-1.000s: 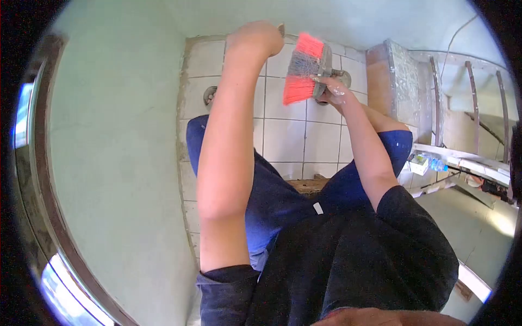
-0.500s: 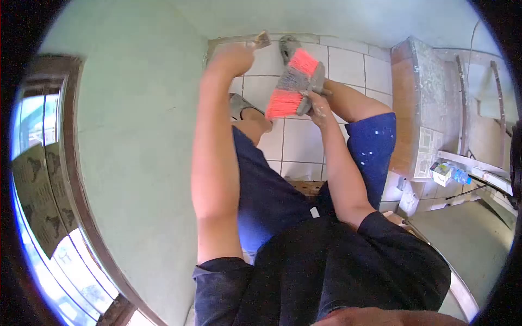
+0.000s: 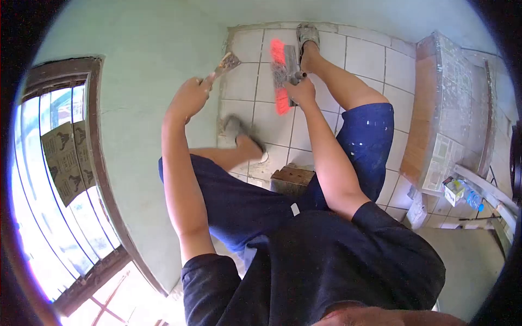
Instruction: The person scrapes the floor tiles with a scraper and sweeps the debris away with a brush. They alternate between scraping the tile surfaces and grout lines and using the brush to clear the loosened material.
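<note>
My left hand [image 3: 190, 99] is closed around the handle of a putty knife [image 3: 227, 62], whose stained, flared blade points up and to the right, beside the green wall. In my right hand [image 3: 300, 92] is a broom head [image 3: 285, 76] with grey and bright orange bristles, held by its grey back near the handle socket. The bristles face left, towards the putty knife, with a gap between the two. The broom head is over the tiled floor [image 3: 272, 122], between my feet.
A wooden block or low stool [image 3: 293, 175] stands beneath me. The green wall [image 3: 141, 141] and a barred window [image 3: 65, 163] are on the left. To the right is a wooden panel [image 3: 424, 119], with a small box [image 3: 453, 190] and plastic bottle [image 3: 474, 200] lower down.
My left hand has drawn back down and left with the putty knife. The broom head has turned more upright, its bristles facing left. My left-side foot and leg have shifted, and the view has moved.
</note>
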The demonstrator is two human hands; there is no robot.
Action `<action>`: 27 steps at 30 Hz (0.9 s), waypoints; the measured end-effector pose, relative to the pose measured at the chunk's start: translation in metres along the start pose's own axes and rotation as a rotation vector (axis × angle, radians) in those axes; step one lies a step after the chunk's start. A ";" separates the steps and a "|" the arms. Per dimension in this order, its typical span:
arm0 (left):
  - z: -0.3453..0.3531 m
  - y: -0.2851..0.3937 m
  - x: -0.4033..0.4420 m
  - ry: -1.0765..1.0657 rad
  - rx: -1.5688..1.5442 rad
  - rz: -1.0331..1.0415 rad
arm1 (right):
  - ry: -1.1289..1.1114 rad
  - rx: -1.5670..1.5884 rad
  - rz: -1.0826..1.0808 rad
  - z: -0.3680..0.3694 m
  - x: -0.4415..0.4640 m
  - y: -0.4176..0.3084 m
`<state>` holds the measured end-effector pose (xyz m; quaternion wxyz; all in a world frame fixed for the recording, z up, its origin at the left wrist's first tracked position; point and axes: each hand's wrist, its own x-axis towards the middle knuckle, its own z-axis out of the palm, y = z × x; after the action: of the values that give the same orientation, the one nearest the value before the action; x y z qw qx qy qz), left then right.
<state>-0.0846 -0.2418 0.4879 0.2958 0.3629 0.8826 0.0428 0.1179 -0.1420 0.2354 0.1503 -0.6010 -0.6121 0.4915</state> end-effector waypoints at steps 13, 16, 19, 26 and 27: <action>0.084 -0.101 0.119 -0.021 -0.194 0.205 | 0.086 -0.223 0.080 0.020 -0.033 0.055; 0.050 -0.088 0.088 0.081 -0.097 0.163 | 0.089 -0.447 0.085 0.030 -0.038 0.048; 0.042 -0.105 0.071 0.109 -0.134 0.128 | 0.171 -0.723 0.081 0.057 -0.025 0.090; 0.019 -0.131 0.044 0.074 -0.194 0.004 | 0.171 -0.772 0.166 0.131 -0.005 0.123; 0.017 -0.137 0.042 0.071 -0.191 -0.021 | 0.112 -0.728 0.114 0.147 -0.006 0.126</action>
<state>-0.1833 -0.3165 0.4137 0.2982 0.3220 0.8882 0.1363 0.0799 -0.2353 0.0698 -0.0677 -0.6741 -0.7033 0.2154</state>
